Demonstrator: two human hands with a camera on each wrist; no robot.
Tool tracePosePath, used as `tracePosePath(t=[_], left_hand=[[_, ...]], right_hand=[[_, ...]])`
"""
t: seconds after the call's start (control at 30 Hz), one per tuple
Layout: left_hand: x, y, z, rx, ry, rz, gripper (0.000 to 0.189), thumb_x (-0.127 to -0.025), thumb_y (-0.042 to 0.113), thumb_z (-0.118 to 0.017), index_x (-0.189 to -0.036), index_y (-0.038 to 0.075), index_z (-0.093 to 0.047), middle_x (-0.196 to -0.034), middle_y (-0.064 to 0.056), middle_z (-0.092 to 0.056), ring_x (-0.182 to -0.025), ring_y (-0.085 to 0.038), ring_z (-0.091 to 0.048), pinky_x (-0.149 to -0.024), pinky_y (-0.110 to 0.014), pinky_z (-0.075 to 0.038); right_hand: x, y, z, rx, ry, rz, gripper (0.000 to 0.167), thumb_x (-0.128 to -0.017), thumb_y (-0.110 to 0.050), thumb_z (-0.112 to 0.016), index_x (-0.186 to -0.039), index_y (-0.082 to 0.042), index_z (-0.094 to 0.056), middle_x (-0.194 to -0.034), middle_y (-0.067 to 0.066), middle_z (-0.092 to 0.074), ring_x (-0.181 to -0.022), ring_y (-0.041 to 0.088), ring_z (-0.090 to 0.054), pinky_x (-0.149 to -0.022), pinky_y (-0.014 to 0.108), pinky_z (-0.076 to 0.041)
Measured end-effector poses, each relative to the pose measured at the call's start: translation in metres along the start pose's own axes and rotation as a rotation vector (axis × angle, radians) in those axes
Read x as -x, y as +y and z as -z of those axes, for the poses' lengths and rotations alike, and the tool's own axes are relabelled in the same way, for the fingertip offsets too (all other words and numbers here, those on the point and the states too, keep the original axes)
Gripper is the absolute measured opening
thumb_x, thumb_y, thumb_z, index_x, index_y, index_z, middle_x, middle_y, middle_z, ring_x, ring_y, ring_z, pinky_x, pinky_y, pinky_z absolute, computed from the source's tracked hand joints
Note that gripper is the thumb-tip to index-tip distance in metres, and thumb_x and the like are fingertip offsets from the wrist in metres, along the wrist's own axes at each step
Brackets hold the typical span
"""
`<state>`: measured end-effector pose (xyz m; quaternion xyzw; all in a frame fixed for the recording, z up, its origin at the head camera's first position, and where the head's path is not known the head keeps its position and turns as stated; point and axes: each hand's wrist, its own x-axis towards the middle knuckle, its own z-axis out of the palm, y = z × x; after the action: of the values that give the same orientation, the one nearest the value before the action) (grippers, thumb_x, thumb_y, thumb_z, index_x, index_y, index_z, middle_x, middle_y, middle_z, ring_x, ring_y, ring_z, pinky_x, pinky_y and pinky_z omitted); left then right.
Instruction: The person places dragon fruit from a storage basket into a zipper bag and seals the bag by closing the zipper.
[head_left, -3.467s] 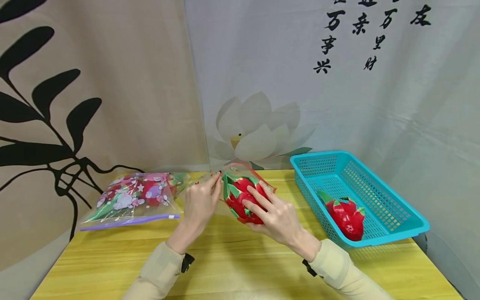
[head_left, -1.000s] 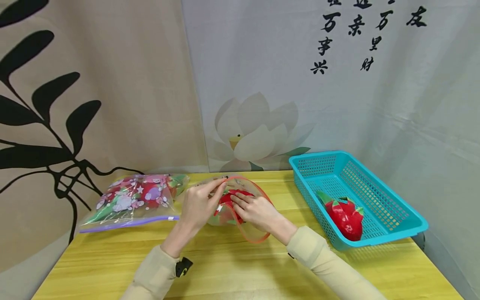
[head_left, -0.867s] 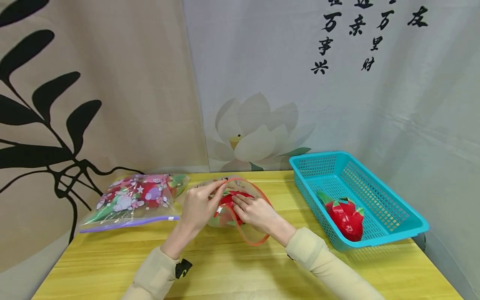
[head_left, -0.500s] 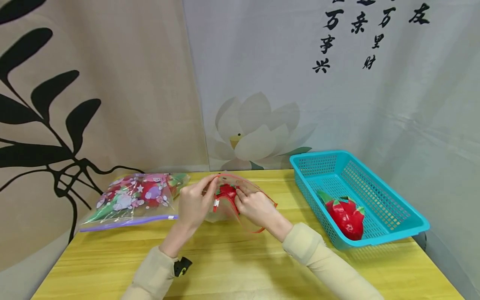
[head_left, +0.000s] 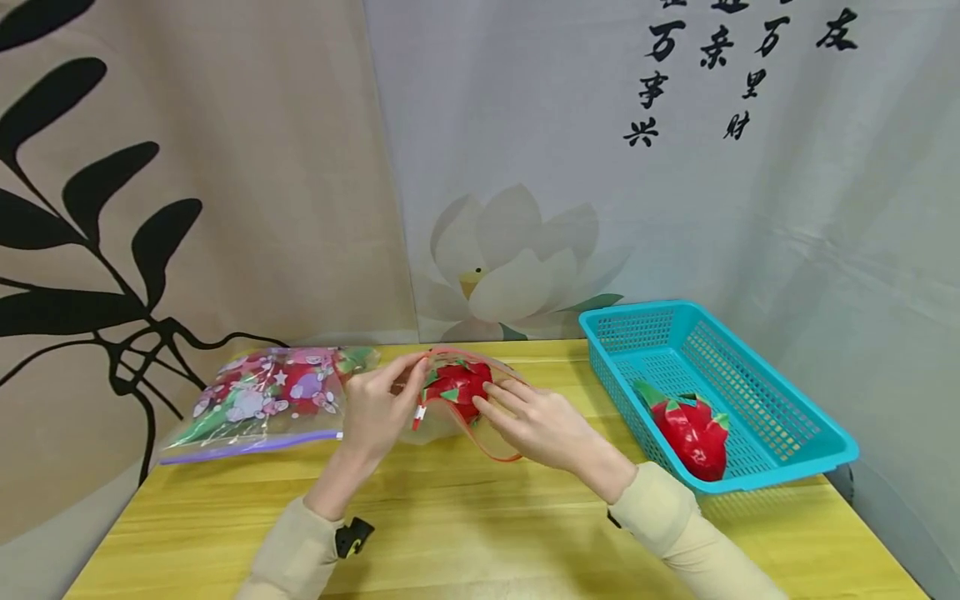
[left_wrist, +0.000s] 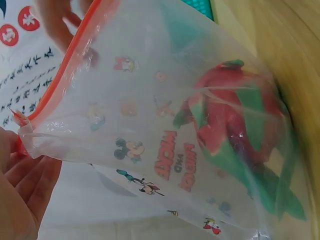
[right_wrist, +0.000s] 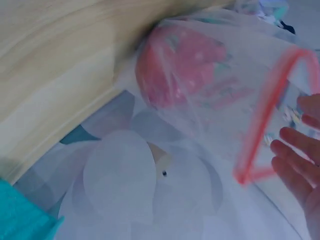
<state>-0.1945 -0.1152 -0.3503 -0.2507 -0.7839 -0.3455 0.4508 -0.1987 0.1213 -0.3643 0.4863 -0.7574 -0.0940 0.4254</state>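
A clear zip bag (left_wrist: 135, 107) with a red-orange rim and cartoon prints lies on its side, its mouth spread toward me. Inside rests a toy dragon fruit (head_left: 457, 385), red with green leaf tips, visible through the film in both wrist views. My left hand (head_left: 378, 408) pinches the rim's left corner near the white slider. My right hand (head_left: 551, 429) is at the mouth's right side with fingers extended and parted; in the right wrist view its fingers (right_wrist: 295, 150) are apart from the fruit and hold nothing.
A turquoise basket (head_left: 795, 417) with another dragon fruit (head_left: 693, 437) in it stands at the right. On the left lies a filled zip bag (head_left: 277, 392) with a purple seal. A printed curtain (head_left: 300, 208) hangs behind the wooden table (head_left: 465, 533).
The right hand pushed the dragon fruit deeper into the bag, then let go and drew back rightward with fingers spread. My left hand, still pinching the rim, shifted slightly left.
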Motion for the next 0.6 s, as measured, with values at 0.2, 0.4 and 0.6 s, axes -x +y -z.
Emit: tracePosePath(t=[0.2, 0.4, 0.6], left_hand=[[0.000, -0.001, 0.002, -0.016, 0.013, 0.007, 0.007, -0.081, 0.001, -0.070, -0.086, -0.003, -0.073, -0.071, -0.011, -0.073, -0.053, -0.015, -0.067, -0.050, -0.015, -0.052], [-0.001, -0.001, 0.002, -0.026, 0.013, 0.004, 0.007, -0.081, 0.002, -0.071, -0.086, -0.002, -0.074, -0.070, -0.011, -0.073, -0.051, -0.015, -0.066, -0.049, -0.017, -0.053], [-0.001, -0.002, 0.001, -0.029, 0.004, 0.006, 0.007, -0.081, 0.003, -0.071, -0.086, -0.002, -0.074, -0.070, -0.011, -0.073, -0.050, -0.014, -0.065, -0.047, -0.017, -0.052]], right_hand=[[0.015, 0.021, 0.029, -0.060, 0.103, -0.036, 0.027, -0.099, -0.021, -0.048, -0.113, -0.009, -0.068, -0.108, 0.009, -0.073, -0.095, 0.020, -0.070, -0.069, 0.030, -0.060], [0.047, 0.056, 0.046, -0.072, -0.064, -0.181, 0.036, -0.082, -0.019, -0.069, -0.116, -0.008, -0.065, -0.108, 0.012, -0.072, -0.093, 0.026, -0.068, -0.061, 0.035, -0.060], [0.096, 0.084, 0.048, -0.053, -0.343, -0.427, 0.044, -0.077, -0.023, -0.077, -0.116, -0.007, -0.066, -0.109, 0.014, -0.071, -0.094, 0.033, -0.067, -0.045, 0.035, -0.053]])
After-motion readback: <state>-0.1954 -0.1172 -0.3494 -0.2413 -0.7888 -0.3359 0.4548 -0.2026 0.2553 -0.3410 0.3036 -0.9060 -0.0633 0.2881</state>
